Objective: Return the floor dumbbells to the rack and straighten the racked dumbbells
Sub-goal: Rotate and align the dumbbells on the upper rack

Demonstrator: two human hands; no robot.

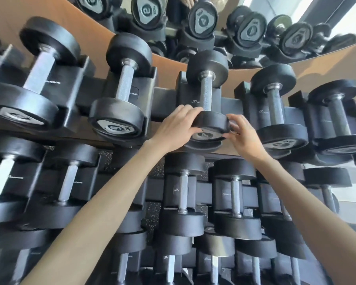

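Note:
A black dumbbell [207, 87] with a knurled steel handle and a "4" on its end plate lies in a cradle on the top tier of the rack [164, 103]. My left hand [176, 125] grips the left side of its near head, fingers curled over the rim. From the other side, my right hand [242, 132] holds the same head, thumb under its edge. To the left sits a dumbbell marked "6" [119, 93], and another "4" [276, 112] rests to the right.
Two lower tiers [193, 192] hold several more black dumbbells. A mirror [214, 21] above the orange wall strip behind the rack reflects the top row. Speckled floor [154, 167] shows between the tiers.

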